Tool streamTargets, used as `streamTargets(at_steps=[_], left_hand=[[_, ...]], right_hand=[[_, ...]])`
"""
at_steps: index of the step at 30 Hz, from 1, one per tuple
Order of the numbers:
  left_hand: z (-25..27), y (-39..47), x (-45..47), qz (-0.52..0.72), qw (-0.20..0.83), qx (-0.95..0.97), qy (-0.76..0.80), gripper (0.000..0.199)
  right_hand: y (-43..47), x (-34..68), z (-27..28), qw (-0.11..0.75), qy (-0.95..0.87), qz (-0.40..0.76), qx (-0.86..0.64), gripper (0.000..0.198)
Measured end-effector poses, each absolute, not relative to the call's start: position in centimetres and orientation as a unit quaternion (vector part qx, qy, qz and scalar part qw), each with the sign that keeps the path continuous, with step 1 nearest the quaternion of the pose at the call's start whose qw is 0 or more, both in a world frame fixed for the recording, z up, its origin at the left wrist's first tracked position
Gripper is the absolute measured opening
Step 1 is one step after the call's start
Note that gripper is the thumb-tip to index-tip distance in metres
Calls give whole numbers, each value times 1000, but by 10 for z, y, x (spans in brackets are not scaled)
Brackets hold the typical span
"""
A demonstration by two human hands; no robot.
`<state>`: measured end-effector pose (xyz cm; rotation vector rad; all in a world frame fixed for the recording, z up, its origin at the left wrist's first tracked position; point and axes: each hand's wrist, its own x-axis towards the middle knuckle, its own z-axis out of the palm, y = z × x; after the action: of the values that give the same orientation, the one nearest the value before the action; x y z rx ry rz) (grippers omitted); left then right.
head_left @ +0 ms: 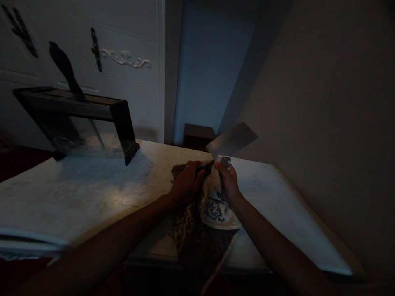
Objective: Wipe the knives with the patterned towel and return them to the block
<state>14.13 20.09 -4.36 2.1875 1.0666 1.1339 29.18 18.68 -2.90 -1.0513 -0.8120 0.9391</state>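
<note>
A cleaver (232,139) points away to the right, its broad blade bare and its dark handle low at the left. My left hand (189,181) is closed around that handle. Bunched in my right hand (227,179) is a patterned towel (216,211), cream on one face and dark brown on the other. The right fingers pinch the towel against the cleaver where handle meets blade. Below both hands the towel hangs over the front edge of the marble-look top (148,168). Dim light hides the finer finger detail.
At the left of the top stands a clear-sided knife block (83,127) with a black-handled knife (66,68) upright in it. White cabinet doors (129,37) rise behind. A wall (324,102) runs along the right, and a small brown box-like piece (199,131) sits beyond the far edge.
</note>
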Motion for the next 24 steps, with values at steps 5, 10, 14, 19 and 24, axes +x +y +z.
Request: streamTargets(at_steps=[5,10,14,19,24], left_hand=[[-49,212,137,392,272,802,360,37],[-44,212,138,409,308,788,341,34],[-43,210,137,409,315,776,363,28],[-48,211,138,408,331,766,371,24],[-49,210,137,429,366,742,363,20]], right_hand=[[191,302,-27,715,-343,376,-480,27],[191,304,-26,728,-347,377,-455,31],[186,301,-25,727,-346,394,-442,35],[183,298,-25,701,-364,410,-456,38],[180,296,-27,675,-384,445,-446,42]])
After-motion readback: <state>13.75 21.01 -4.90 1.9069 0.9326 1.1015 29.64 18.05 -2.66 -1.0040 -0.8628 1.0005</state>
